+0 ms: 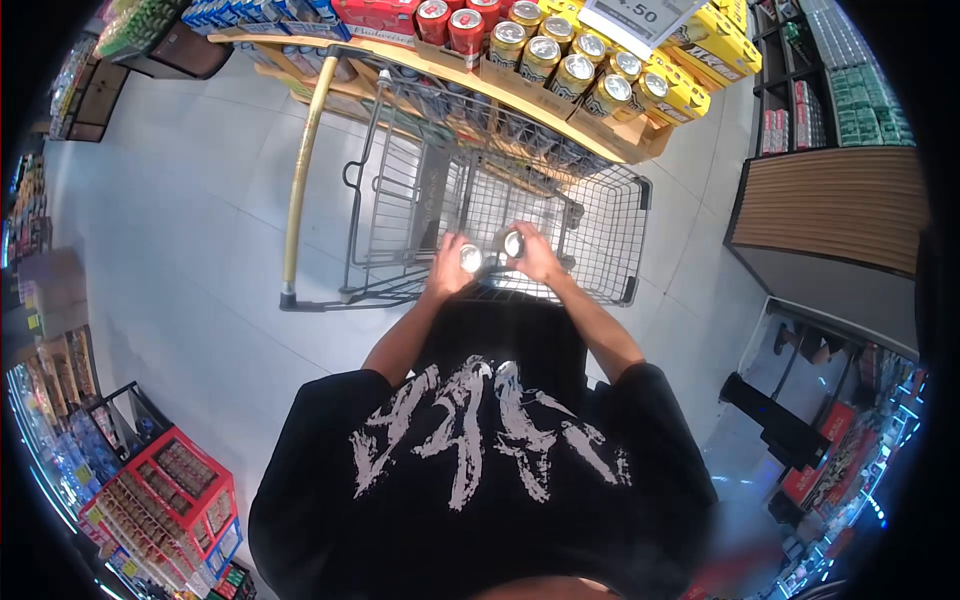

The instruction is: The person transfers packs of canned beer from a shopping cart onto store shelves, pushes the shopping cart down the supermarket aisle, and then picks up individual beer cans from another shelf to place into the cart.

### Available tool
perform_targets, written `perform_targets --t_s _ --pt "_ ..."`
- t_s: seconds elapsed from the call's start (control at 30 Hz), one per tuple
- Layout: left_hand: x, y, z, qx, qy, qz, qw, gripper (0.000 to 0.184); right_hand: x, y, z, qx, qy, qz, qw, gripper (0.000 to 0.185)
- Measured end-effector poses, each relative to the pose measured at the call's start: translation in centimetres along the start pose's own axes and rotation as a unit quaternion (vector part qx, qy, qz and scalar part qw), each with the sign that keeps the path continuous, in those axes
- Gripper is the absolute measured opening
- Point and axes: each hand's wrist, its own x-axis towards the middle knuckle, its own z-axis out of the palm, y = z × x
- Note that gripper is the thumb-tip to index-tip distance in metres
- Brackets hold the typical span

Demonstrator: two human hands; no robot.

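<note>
My left hand (447,268) is closed around a drink can (470,258), its silvery top facing up. In my right hand (538,256) is another drink can (514,243) with a dark side and a pale top. The two cans are a short way apart, over the near side of a grey wire shopping cart (610,225). The cart's yellowish handle (304,190) is at the left. Labels on the held cans are too small to read.
Beyond the cart, a wooden display shelf (640,145) bears gold cans (575,72), red cans (466,30) and yellow cartons (715,50), with a price sign (640,18). A wood-slatted counter (830,205) is at right. A red-framed snack rack (185,480) stands lower left.
</note>
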Motion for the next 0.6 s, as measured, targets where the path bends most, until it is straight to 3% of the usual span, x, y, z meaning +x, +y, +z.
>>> perform_targets --t_s 0.13,0.2,0.27,0.37,0.47,0.6 --pt "1.3 -3.2 2.6 0.057 -0.047 0.029 0.997 0.051 2.2 0.4 2.9 0.031 -0.028 0.045 0.998 0.071" --pt "1.9 -3.9 3.1 0.076 -0.102 -0.023 0.992 0.059 3.0 1.0 4.6 0.005 -0.038 0.071 0.997 0.071" --pt "2.3 -6.4 4.9 0.12 -0.121 0.013 0.985 0.065 3.9 0.9 5.7 -0.016 -0.059 0.082 0.995 0.07" --pt "3.1 -6.6 5.6 0.233 -0.207 0.006 0.95 0.062 5.7 2.4 7.6 0.024 -0.052 0.031 0.998 0.065" --pt "4.4 -6.7 6.5 0.256 -0.226 -0.065 0.938 0.059 8.8 4.4 9.7 0.046 -0.096 -0.006 0.994 0.062" --pt "5.1 -9.6 7.9 0.256 -0.179 -0.132 0.941 0.058 12.2 5.1 11.6 0.019 -0.147 -0.07 0.987 0.06"
